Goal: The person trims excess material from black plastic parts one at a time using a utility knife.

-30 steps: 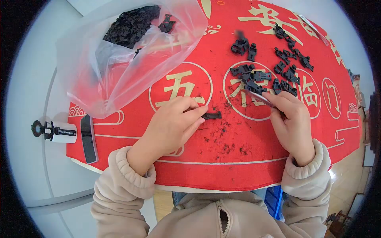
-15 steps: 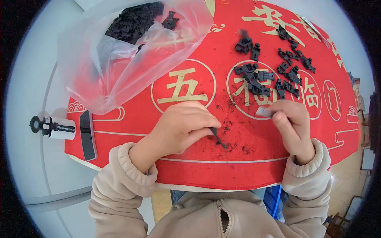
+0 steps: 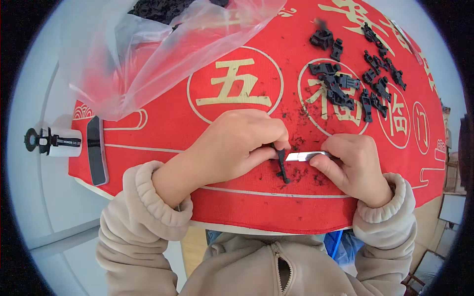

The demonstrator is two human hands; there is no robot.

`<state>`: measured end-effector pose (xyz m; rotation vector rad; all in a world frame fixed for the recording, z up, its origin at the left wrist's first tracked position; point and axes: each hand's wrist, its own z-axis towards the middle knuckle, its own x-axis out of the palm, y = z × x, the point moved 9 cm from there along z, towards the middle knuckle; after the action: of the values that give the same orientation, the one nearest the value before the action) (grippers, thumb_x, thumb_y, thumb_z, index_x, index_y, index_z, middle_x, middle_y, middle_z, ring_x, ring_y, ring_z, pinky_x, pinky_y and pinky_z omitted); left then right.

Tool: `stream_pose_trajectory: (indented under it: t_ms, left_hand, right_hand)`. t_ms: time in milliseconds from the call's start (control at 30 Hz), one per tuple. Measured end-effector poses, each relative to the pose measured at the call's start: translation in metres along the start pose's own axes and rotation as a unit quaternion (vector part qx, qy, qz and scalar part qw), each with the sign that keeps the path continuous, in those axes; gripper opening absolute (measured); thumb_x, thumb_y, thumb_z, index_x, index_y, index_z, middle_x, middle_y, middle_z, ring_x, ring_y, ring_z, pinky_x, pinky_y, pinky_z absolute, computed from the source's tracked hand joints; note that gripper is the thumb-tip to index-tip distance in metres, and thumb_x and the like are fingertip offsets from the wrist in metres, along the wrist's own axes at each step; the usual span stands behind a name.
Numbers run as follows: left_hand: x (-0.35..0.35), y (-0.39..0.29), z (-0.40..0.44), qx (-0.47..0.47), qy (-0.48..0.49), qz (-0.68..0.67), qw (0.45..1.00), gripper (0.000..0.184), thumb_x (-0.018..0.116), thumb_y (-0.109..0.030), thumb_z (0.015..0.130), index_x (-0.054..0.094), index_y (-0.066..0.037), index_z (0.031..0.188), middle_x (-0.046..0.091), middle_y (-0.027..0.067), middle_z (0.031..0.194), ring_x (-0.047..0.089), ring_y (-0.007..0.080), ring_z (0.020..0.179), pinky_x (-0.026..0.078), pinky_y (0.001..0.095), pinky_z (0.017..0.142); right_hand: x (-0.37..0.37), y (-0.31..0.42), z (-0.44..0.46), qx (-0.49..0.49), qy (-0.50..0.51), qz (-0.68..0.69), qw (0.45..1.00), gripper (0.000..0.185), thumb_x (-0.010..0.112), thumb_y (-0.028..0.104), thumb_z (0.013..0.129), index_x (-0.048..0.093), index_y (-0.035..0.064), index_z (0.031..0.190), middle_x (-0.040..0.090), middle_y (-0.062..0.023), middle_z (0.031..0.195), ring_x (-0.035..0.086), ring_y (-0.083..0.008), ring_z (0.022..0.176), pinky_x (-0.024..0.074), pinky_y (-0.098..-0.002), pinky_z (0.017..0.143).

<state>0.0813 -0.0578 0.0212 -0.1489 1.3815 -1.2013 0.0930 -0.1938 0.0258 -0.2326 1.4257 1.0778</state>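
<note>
My left hand (image 3: 242, 143) pinches a small black plastic part (image 3: 283, 166) by its upper end, so that it points down over the red cloth. In my right hand (image 3: 353, 165) is a utility knife (image 3: 305, 156), its bright blade directed left. The blade tip is close beside the black part; whether they touch I cannot tell. Black shavings (image 3: 308, 180) lie scattered on the cloth beneath and around both hands. The fingers of my left hand hide the top of the part.
Several black plastic parts (image 3: 340, 91) lie in groups at the upper right of the red cloth (image 3: 163, 163). A clear plastic bag (image 3: 143, 74) holding black pieces rests at the upper left. A phone (image 3: 97, 153) and a white cylinder with a black strap (image 3: 64, 141) sit at the left edge.
My right hand has brought the knife left, up to the black part. The part in my left hand has turned more upright. The whole view has shifted slightly.
</note>
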Motion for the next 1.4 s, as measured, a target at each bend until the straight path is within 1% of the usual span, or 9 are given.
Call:
stream_pose_trajectory:
  t_ms: [100, 400, 500, 600, 700, 800, 1067, 1400]
  left_hand:
    - [0.0, -0.004, -0.001, 0.037, -0.022, 0.009, 0.999, 0.012, 0.069, 0.001, 0.071, 0.059, -0.005, 0.076, 0.071, 0.0057, 0.084, 0.064, 0.0248, 0.076, 0.052, 0.0345, 0.066]
    - [-0.001, -0.013, -0.003, 0.08, -0.055, 0.044, 0.994, 0.013, 0.068, 0.002, 0.07, 0.058, -0.006, 0.073, 0.07, 0.0038, 0.08, 0.065, 0.0236, 0.079, 0.053, 0.0349, 0.065]
    - [0.001, -0.011, -0.002, 0.074, -0.038, 0.041, 0.996, 0.014, 0.069, 0.002, 0.069, 0.062, -0.006, 0.079, 0.07, 0.0046, 0.081, 0.064, 0.0243, 0.08, 0.053, 0.0354, 0.067]
    - [-0.001, -0.008, -0.001, 0.034, -0.046, 0.012, 0.998, 0.02, 0.07, 0.002, 0.068, 0.066, -0.005, 0.086, 0.069, 0.0063, 0.084, 0.064, 0.0249, 0.081, 0.053, 0.0356, 0.071]
    - [-0.003, -0.004, -0.001, 0.028, -0.061, 0.008, 0.998, 0.026, 0.071, 0.002, 0.067, 0.069, -0.004, 0.092, 0.068, 0.0083, 0.085, 0.063, 0.0259, 0.081, 0.052, 0.036, 0.072]
    - [0.0, -0.004, -0.002, 0.067, -0.04, 0.009, 0.997, 0.024, 0.072, 0.001, 0.066, 0.069, -0.003, 0.089, 0.067, 0.009, 0.084, 0.063, 0.0272, 0.081, 0.051, 0.0364, 0.071]
    - [0.0, -0.004, -0.002, 0.071, -0.038, 0.018, 0.997, 0.023, 0.074, -0.001, 0.066, 0.07, -0.003, 0.088, 0.067, 0.0096, 0.083, 0.063, 0.0286, 0.08, 0.051, 0.0368, 0.071]
    - [-0.001, -0.007, -0.003, 0.08, -0.038, 0.041, 0.995, 0.022, 0.075, -0.003, 0.068, 0.07, -0.004, 0.09, 0.066, 0.01, 0.083, 0.063, 0.0288, 0.08, 0.051, 0.0369, 0.072]
  right_hand:
    - [0.002, 0.002, 0.001, -0.002, -0.001, -0.009, 1.0, 0.035, 0.071, 0.036, 0.082, 0.056, 0.0079, 0.067, 0.051, -0.0094, 0.056, 0.055, -0.0298, 0.052, 0.0389, -0.0406, 0.044]
    - [0.003, 0.005, 0.001, 0.001, -0.014, -0.032, 0.999, 0.036, 0.072, 0.037, 0.079, 0.055, 0.0087, 0.066, 0.05, -0.0085, 0.056, 0.055, -0.0278, 0.051, 0.0376, -0.0403, 0.042]
    - [0.003, 0.006, 0.001, 0.0, -0.018, -0.03, 0.999, 0.035, 0.072, 0.036, 0.079, 0.055, 0.0088, 0.066, 0.05, -0.008, 0.056, 0.055, -0.0271, 0.051, 0.0378, -0.0397, 0.042]
    - [0.002, 0.006, 0.0, -0.002, -0.021, -0.032, 0.999, 0.034, 0.072, 0.036, 0.079, 0.055, 0.0088, 0.066, 0.05, -0.0076, 0.056, 0.056, -0.0267, 0.051, 0.0384, -0.0393, 0.042]
    - [0.002, 0.006, -0.001, -0.004, -0.019, -0.04, 0.999, 0.035, 0.072, 0.035, 0.079, 0.055, 0.0087, 0.066, 0.05, -0.0076, 0.056, 0.056, -0.0267, 0.052, 0.0391, -0.0392, 0.042]
    - [0.003, 0.008, 0.0, -0.008, -0.012, -0.041, 0.999, 0.035, 0.072, 0.035, 0.08, 0.054, 0.0086, 0.065, 0.051, -0.0077, 0.057, 0.057, -0.0269, 0.053, 0.0396, -0.0393, 0.043]
    - [0.003, 0.007, -0.001, -0.006, -0.006, -0.025, 1.0, 0.035, 0.071, 0.035, 0.08, 0.054, 0.0083, 0.065, 0.051, -0.008, 0.057, 0.056, -0.0285, 0.052, 0.0401, -0.0402, 0.043]
    - [0.004, 0.006, -0.002, -0.012, 0.0, -0.027, 1.0, 0.036, 0.072, 0.035, 0.079, 0.053, 0.0086, 0.063, 0.052, -0.0077, 0.056, 0.056, -0.0284, 0.05, 0.0408, -0.0395, 0.043]
